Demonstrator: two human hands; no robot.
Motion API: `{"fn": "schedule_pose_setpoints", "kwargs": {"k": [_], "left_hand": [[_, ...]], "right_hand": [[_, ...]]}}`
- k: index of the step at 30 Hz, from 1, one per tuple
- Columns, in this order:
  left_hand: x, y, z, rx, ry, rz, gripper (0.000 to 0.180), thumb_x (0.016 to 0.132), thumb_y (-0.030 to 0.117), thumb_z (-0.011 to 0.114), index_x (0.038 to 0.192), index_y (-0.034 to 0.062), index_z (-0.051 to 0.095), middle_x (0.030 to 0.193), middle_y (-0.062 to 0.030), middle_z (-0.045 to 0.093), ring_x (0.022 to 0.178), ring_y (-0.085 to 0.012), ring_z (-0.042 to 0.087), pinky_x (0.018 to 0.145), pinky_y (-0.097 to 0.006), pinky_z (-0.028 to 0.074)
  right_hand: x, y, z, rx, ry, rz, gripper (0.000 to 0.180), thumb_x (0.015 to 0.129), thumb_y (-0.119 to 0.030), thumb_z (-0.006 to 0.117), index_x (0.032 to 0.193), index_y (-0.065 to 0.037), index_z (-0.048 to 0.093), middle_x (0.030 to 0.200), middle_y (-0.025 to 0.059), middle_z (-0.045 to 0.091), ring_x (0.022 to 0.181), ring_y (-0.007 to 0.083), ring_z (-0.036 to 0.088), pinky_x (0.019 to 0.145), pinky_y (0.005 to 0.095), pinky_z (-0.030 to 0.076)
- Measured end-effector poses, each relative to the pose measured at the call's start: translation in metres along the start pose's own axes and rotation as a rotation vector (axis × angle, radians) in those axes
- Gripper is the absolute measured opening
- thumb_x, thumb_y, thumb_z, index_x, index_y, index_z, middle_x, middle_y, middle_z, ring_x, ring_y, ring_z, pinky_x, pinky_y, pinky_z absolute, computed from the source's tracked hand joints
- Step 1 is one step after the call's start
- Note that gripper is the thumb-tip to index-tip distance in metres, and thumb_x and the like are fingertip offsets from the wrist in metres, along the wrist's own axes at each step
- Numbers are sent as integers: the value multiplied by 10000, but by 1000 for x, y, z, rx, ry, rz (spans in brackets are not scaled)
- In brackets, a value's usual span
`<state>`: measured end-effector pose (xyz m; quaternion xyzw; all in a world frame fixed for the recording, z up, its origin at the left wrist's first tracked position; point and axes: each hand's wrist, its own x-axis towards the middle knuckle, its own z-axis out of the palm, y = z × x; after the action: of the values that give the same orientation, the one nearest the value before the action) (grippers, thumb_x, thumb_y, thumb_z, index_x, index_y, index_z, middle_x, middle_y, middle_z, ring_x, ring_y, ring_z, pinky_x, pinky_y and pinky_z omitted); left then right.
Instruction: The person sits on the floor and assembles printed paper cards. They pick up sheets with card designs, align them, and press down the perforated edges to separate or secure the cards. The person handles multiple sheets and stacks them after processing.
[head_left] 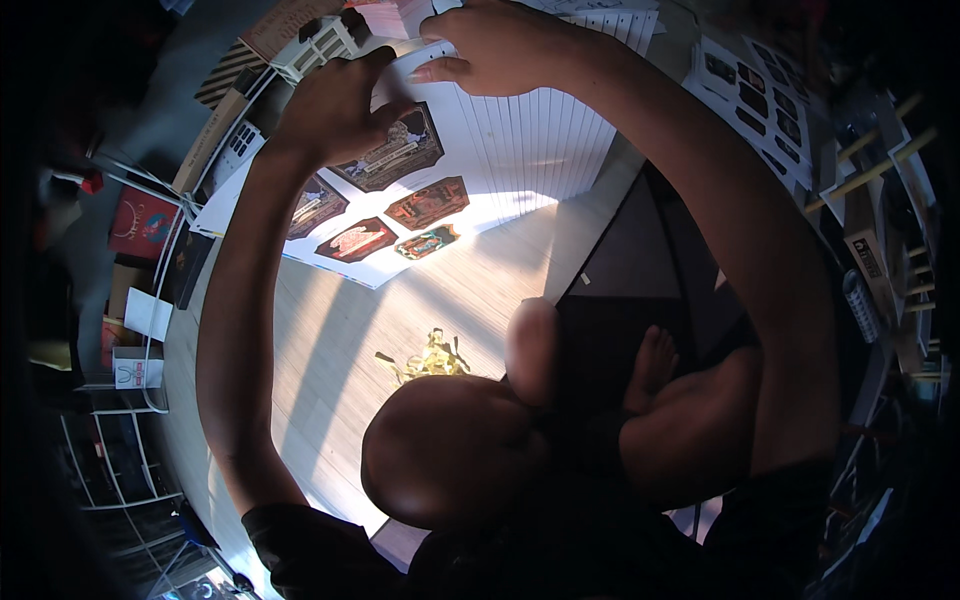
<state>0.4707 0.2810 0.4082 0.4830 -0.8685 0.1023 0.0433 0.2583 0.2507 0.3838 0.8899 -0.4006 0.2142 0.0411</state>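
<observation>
Printed sheets (470,150): a broad white pile at the far middle, set on the pale wood-grain floor (500,265), its right side spread into a fan of narrow stepped edges.
Handling: seems to call for both hands together, one steadying the paper while the other minds the edges; light, flat pressure should spare the corners from creasing.
Direction: printed face up, one corner pointing near; the stepped edges run far to near. Hands cover part of the far end, so I cannot tell the long axis for sure.
Right hand (470,50): at the far edge, thumb on the white paper, fingers bent beyond it; whether its grip pinches a sheet, I cannot tell.
Left hand (335,105): blurred, over the left part, thumb apart from curled fingers; I cannot tell whether its grip holds paper.
Dark panels (395,155): ornate prints toward the left, the biggest farthest, smaller ones nearer.
Gold scraps (430,360): a crumpled little heap on the near floor, apart from the paper.
</observation>
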Motion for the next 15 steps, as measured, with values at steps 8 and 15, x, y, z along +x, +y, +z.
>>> {"fn": "schedule_pose_setpoints", "kwargs": {"k": [8, 15], "left_hand": [[-3, -1, -1, 10, -29, -53, 584, 859, 396, 754, 1280, 24, 592, 1070, -210, 715, 989, -382, 698, 879, -470, 547], [3, -10, -2, -25, -74, -5, 513, 882, 389, 728, 1222, 20, 619, 1045, -199, 727, 1011, -381, 690, 935, -469, 520]], "right_hand": [[2, 6, 11, -134, 92, -70, 225, 796, -143, 719, 987, -25, 702, 828, 169, 712, 829, 297, 727, 726, 416, 588], [-3, 10, -7, 182, -21, -33, 188, 863, -101, 718, 1010, 10, 677, 828, 203, 697, 798, 322, 713, 684, 426, 548]]}}
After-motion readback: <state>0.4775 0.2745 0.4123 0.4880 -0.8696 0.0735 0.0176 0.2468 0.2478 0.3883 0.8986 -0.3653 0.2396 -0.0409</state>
